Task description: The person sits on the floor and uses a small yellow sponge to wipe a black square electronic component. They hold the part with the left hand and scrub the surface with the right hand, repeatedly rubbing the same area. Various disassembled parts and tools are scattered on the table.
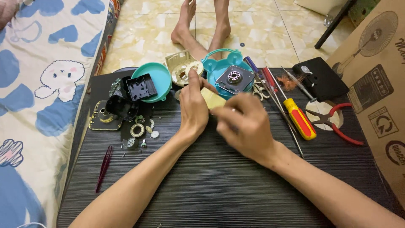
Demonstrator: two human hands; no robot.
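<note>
A: Grip state? Part position?
B: Left hand (193, 110) and right hand (244, 124) both pinch the cream plastic piece (212, 99), frame centre; long axis slants up-left to down-right.
A: Containers?
B: Teal lid (161, 76) holds a black block (141, 87); teal housing (217, 69) holds a grey motor plate (234, 77), above on the table (219, 185).

right hand (244, 126) blurred, cream part (212, 99) half-hidden

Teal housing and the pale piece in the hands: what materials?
Teal housing: looks like moulded plastic, smooth and slightly glossy, with a grey metal-looking plate on it. Pale yellow piece, between left hand and right hand: probably matte plastic; mostly covered, so uncertain.
</note>
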